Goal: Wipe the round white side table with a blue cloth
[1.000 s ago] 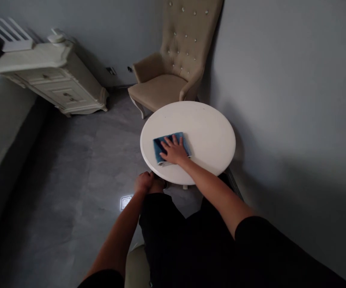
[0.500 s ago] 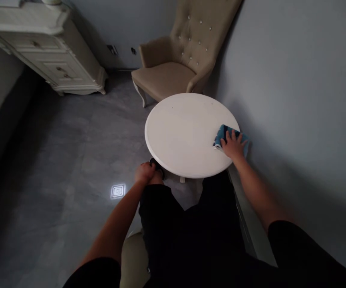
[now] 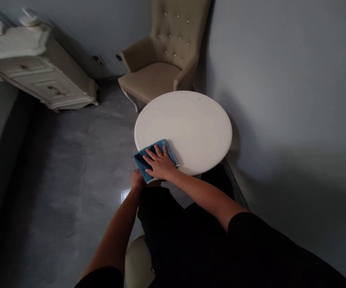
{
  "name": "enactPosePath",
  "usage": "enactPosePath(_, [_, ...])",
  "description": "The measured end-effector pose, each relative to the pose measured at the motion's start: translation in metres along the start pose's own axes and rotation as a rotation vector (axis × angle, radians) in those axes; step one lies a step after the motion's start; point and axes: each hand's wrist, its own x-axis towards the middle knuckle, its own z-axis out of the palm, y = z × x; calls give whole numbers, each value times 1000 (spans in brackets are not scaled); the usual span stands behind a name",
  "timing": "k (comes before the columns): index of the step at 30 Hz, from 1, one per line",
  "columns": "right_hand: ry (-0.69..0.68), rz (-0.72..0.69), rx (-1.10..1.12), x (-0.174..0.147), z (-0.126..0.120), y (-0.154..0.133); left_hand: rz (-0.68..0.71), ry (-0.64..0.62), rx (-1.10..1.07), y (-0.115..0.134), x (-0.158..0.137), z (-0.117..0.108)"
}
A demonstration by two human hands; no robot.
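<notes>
My right hand (image 3: 160, 162) lies flat with spread fingers on a folded blue cloth (image 3: 144, 168) that has dark patches. It presses the cloth at the near left edge of a round white table (image 3: 191, 132), and part of the cloth sticks out past the rim. Just below that corner, my left hand (image 3: 137, 179) is at my left knee. The cloth partly covers this hand and its fingers are blurred, so their pose cannot be made out.
A tan buttoned armchair (image 3: 155, 78) stands behind the table. Close on the right is a grey wall (image 3: 281, 100). A pale cabinet (image 3: 56, 80) with drawers is at the far left, above the grey floor (image 3: 86, 152). My legs (image 3: 158, 208) are below the table edge.
My right hand has swept the cloth from the table's right side to its near left edge. The camera view has shifted slightly. My left hand stays by the knee.
</notes>
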Motion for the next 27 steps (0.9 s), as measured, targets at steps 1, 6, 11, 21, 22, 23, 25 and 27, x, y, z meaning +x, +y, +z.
enactPosePath(1, [-4,5,-8,-14,-4,18,4,-1,3,2,2,0])
enactPosePath(6, [-28,160,-95,-109,-35,151,-12,41,8,10,11,4])
enactPosePath(11, [125,450,-159,-176,-51,274,9,26,-9,13,15,5])
enactPosePath(21, [287,320,-178,-163,11,152,24,47,-13,20,7,6])
enactPosePath(22, [257,276,-166,-156,14,130,20,50,-8,20,8,6])
enactPosePath(23, [227,226,-151,-147,18,109,12,53,-4,21,8,6])
enactPosePath(25, [168,116,-121,-124,23,69,-9,57,11,21,7,7])
enactPosePath(27, [121,2,-106,-95,28,34,-13,48,34,21,3,6])
